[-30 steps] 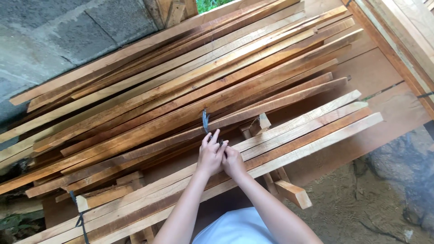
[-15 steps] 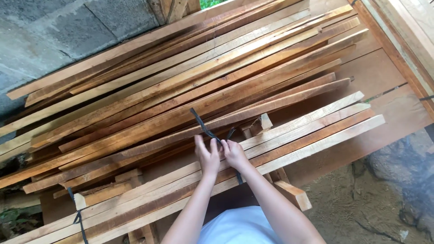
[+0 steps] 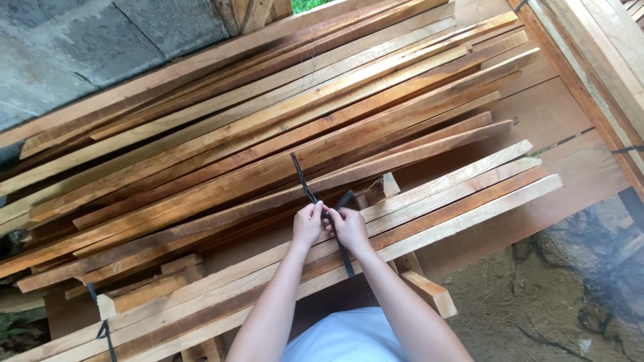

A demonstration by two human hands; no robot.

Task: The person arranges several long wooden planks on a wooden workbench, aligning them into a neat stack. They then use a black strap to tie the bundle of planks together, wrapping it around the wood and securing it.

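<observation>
- Head view: both hands meet at the middle of the near bundle of wooden slats (image 3: 429, 208), over a dark strap (image 3: 302, 177).
- The left hand (image 3: 307, 226) pinches one strap end, which runs up toward 11 o'clock across the loose pile of planks (image 3: 255, 114).
- The right hand (image 3: 349, 229) grips the other end, a short tail poking toward 1 o'clock.
- The strap wraps down over the bundle toward 6 o'clock.
- Since a moment ago the long end has swung out of the fists and lies drawn straighter; the tie looks to be tightening.
- A second strap (image 3: 102, 330) binds the bundle at 8 o'clock.
</observation>
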